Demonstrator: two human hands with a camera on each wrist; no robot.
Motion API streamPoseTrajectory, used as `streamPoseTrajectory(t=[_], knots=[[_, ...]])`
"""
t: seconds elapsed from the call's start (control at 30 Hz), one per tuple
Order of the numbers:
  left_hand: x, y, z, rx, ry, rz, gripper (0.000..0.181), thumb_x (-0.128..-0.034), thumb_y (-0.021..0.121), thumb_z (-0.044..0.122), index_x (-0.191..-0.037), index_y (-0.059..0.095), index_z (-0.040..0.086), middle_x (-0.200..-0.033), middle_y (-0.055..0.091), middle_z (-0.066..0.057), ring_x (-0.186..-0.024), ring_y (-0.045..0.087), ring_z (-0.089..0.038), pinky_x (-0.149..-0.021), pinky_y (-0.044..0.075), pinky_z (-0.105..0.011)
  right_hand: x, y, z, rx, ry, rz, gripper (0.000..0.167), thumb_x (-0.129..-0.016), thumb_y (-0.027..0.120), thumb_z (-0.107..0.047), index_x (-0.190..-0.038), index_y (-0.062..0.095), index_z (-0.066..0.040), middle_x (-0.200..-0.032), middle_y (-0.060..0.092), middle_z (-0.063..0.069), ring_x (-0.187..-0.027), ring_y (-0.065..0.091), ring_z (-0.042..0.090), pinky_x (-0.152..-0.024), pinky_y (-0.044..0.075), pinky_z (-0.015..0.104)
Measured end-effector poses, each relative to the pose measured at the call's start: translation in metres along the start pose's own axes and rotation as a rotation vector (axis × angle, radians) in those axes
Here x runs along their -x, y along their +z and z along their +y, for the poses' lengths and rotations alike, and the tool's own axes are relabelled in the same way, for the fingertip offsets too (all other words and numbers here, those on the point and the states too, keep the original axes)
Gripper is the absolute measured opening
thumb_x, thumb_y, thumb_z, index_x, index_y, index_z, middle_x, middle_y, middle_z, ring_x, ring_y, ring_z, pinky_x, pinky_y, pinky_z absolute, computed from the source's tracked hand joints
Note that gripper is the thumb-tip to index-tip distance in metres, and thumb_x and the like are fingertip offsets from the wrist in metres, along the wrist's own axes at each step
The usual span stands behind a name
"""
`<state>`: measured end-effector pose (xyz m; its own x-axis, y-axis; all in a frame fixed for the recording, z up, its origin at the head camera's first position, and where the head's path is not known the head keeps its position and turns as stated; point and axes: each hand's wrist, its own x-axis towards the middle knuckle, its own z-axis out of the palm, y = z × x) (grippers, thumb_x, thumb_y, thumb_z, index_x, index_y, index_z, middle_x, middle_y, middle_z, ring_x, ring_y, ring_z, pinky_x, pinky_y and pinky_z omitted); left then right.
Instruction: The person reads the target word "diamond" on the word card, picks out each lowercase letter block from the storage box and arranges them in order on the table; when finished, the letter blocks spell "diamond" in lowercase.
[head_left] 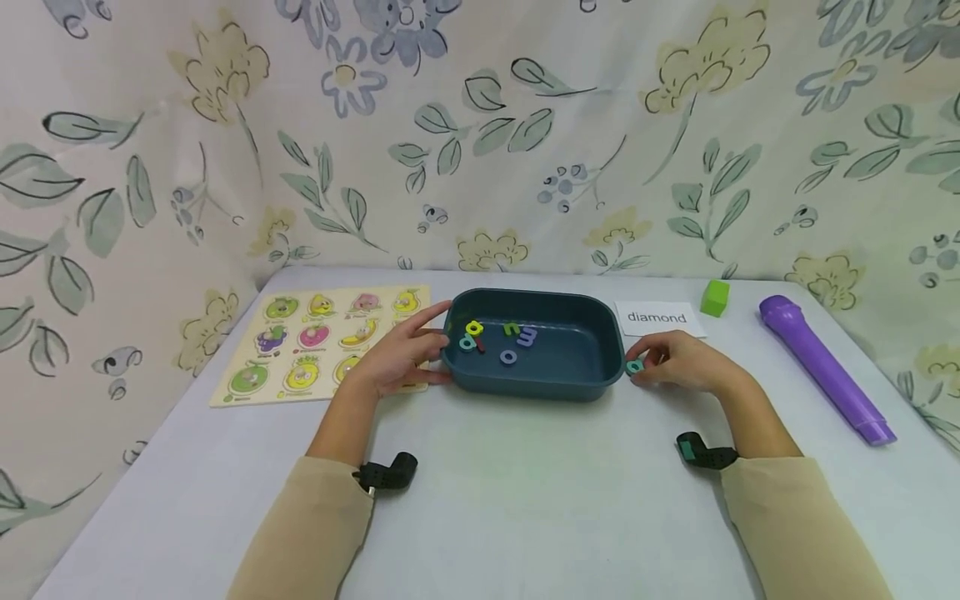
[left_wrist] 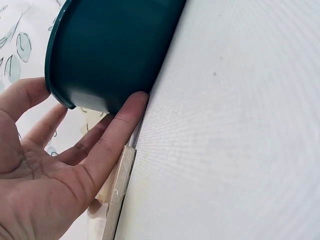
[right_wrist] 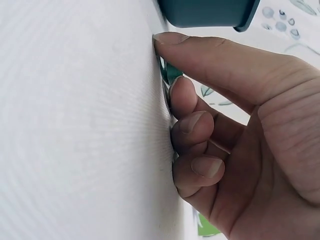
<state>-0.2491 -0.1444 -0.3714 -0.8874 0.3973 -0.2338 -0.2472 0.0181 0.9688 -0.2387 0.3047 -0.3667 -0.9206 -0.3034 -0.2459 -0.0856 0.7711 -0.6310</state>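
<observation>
A dark teal tray stands on the table, seen from its left end in the left wrist view. My left hand touches that end with extended, spread fingers. Inside the tray lie a yellow letter, a teal letter d, a small dark red piece, a green n, a purple m and a bluish-purple o. Just right of the tray, my right hand pinches a teal letter at the table surface. Fingers partly cover it, so its exact shape is unclear.
Behind the right hand lies a white card reading "diamond". A green block and a purple toy microphone are farther right. At left, a fruit puzzle board lies partly beneath my left hand. A floral cloth hangs behind the table.
</observation>
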Motion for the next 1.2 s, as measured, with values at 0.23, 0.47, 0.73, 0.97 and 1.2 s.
streamPoseTrajectory(t=[0.23,0.47,0.73,0.97,1.2], knots=[[0.001,0.002,-0.002,0.006,-0.015,0.015,0.060,-0.1059,0.054,0.015,-0.156,0.041,0.044,-0.155,0.042,-0.015,-0.132,0.057,-0.039,-0.096,0.058,-0.056,0.002,0.001,0.003,-0.023,0.017,-0.014,0.041,-0.089,0.080,-0.026,-0.125,0.069,-0.010,-0.088,0.055,0.004,-0.085,0.051,0.022,-0.069,0.041,0.030],[0.000,0.001,-0.001,0.005,-0.009,0.013,0.061,-0.1057,0.054,0.014,-0.157,0.040,0.044,-0.155,0.041,-0.017,-0.132,0.057,-0.040,-0.095,0.059,-0.056,0.003,-0.003,0.006,-0.037,0.007,-0.017,0.039,-0.091,0.078,-0.024,-0.127,0.069,-0.010,-0.089,0.056,0.004,-0.082,0.052,0.020,-0.066,0.043,0.028],[0.001,0.001,-0.001,0.006,-0.001,0.004,0.061,-0.1060,0.053,0.014,-0.158,0.038,0.042,-0.155,0.041,-0.018,-0.136,0.054,-0.042,-0.098,0.057,-0.058,0.002,-0.004,0.009,-0.061,0.019,-0.030,0.043,-0.092,0.078,-0.024,-0.131,0.067,-0.010,-0.089,0.055,0.004,-0.079,0.051,0.017,-0.064,0.042,0.027],[0.001,0.000,-0.001,0.003,0.001,0.000,0.061,-0.1057,0.054,0.014,-0.158,0.039,0.042,-0.154,0.042,-0.019,-0.136,0.055,-0.042,-0.098,0.057,-0.058,0.005,-0.007,0.010,-0.089,-0.009,-0.009,0.043,-0.091,0.078,-0.023,-0.131,0.067,-0.011,-0.092,0.059,0.007,-0.079,0.055,0.019,-0.065,0.046,0.027],[0.000,-0.001,0.000,0.007,0.006,-0.007,0.061,-0.1060,0.053,0.014,-0.159,0.038,0.041,-0.155,0.040,-0.019,-0.135,0.054,-0.042,-0.098,0.056,-0.058,0.008,-0.011,0.011,-0.124,-0.039,0.009,0.038,-0.094,0.072,-0.018,-0.131,0.067,-0.011,-0.096,0.065,0.009,-0.080,0.059,0.021,-0.067,0.052,0.029]])
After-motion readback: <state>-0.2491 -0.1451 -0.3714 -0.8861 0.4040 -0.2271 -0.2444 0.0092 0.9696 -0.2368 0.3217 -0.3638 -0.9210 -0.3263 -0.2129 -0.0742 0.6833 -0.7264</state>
